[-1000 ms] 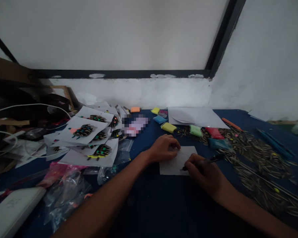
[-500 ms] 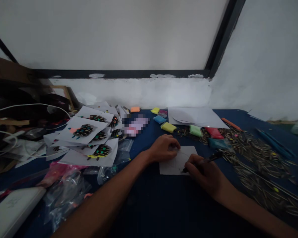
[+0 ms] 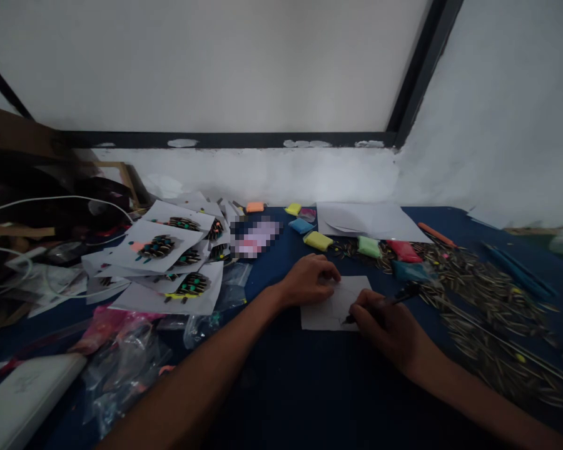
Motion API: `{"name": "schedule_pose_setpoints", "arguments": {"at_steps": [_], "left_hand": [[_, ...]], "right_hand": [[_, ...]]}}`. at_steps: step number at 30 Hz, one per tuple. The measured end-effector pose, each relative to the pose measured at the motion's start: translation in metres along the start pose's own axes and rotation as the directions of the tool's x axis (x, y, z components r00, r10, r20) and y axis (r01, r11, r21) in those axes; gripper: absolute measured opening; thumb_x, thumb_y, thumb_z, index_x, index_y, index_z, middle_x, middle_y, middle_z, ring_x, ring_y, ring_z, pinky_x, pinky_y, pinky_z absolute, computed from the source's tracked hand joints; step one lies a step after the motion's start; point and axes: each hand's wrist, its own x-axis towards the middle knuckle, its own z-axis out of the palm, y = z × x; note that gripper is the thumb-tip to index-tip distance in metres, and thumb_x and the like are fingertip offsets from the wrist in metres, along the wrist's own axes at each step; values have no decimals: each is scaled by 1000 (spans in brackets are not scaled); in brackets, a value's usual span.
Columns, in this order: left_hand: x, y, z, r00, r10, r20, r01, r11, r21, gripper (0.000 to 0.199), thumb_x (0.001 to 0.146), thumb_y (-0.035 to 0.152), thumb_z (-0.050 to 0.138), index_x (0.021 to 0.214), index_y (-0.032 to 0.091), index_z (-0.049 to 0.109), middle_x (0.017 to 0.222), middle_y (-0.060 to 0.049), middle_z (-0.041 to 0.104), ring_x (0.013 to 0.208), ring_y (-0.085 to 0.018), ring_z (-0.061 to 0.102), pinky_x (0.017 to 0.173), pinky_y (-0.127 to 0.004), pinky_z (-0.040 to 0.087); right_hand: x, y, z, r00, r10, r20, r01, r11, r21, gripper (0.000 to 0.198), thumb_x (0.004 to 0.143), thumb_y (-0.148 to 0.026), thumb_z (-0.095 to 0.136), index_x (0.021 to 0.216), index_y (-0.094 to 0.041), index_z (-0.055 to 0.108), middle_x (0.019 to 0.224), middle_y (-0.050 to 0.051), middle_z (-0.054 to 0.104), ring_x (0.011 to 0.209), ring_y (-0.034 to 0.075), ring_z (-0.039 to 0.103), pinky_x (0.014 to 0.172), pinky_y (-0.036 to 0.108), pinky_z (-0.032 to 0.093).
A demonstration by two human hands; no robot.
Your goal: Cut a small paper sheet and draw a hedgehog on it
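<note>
A square of white paper with faint drawn lines lies on the dark blue table. My left hand rests on its upper left part, fingers loosely curled with a gap beside the thumb, gripping nothing. Over the paper's lower right corner, my right hand is closed around a dark pen. The pen leans to the right and its tip meets the paper near the lower edge. Part of the sheet is hidden under both hands.
At left is a stack of paper sheets bearing seed figures, beside crumpled plastic bags. Striped seeds spread at right, along with coloured clay packets, blue tweezers-like tools and an orange stick. White sheets lie behind.
The pen tip and my right hand have shifted only very slightly on the paper. My left hand stays in place.
</note>
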Motion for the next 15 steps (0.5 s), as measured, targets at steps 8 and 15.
{"name": "schedule_pose_setpoints", "arguments": {"at_steps": [8, 15], "left_hand": [[0, -3, 1, 1000, 13, -14, -14, 1000, -9, 29, 63, 5, 54, 86, 15, 69, 84, -3, 62, 82, -16, 55, 76, -25, 43], [-1, -2, 2, 1000, 16, -22, -16, 1000, -19, 30, 62, 3, 53, 85, 13, 69, 83, -4, 61, 81, -15, 55, 75, -24, 43]], "right_hand": [[0, -2, 0, 1000, -23, -8, 23, 1000, -20, 25, 87, -31, 40, 66, -22, 49, 50, -5, 46, 44, 11, 45, 44, 24, 32], [0, -1, 0, 1000, 0, -8, 0, 1000, -12, 25, 89, -34, 40, 69, -21, 50, 50, -5, 46, 44, 12, 46, 44, 24, 31]]}}
